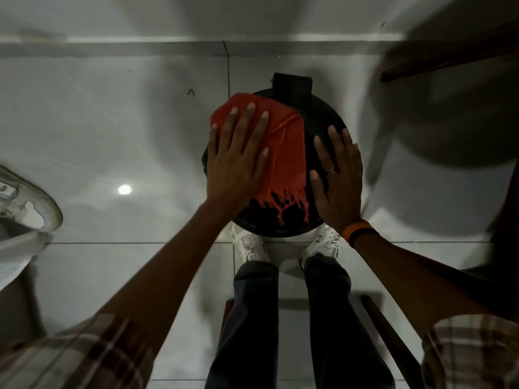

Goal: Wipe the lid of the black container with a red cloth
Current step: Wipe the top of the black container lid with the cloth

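A round black container stands on the floor just ahead of my feet, and its black lid (320, 122) faces up at me. A red cloth (286, 153) with a fringed edge lies spread over the lid's left half. My left hand (238, 161) presses flat on the cloth, fingers spread and pointing away from me. My right hand (338, 178) rests flat on the lid's bare right side, beside the cloth, with a ring on one finger and an orange band on the wrist. A black rectangular hinge part (292, 87) sticks out at the lid's far edge.
The floor is glossy light tile (112, 136) with a lamp reflection. A white rounded object (31, 209) sits at the left edge. A dark wooden piece (449, 60) and blurred furniture are at upper right. My white shoes (252, 248) stand against the container.
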